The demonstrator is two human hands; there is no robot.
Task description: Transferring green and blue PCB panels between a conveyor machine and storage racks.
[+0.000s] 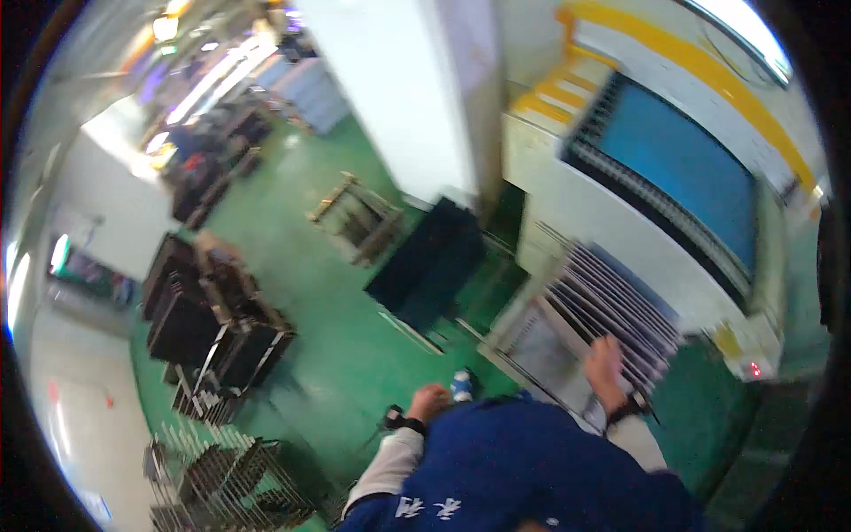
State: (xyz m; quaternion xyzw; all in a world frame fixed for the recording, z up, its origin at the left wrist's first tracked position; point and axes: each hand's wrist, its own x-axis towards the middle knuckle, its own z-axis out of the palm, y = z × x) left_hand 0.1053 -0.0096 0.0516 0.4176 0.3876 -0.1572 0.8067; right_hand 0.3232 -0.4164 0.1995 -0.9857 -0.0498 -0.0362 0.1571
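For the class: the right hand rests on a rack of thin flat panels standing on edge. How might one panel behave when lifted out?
Each panel in the rack looks thin and wide, so it probably flexes if held by one corner. The panels sit close together on edge, so one likely scrapes its neighbour. The right hand rests on top; the picture is too blurred to judge weight.

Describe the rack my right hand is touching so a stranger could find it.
Start at the white machine with the blue panel. Just below it stands a slotted rack of thin grey sheets, under the right hand. Unlike the dark racks across the green floor, it is pale.

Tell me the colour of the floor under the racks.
Green: the floor is a glossy green, clearest in the head view around the dark racks on the person's left.
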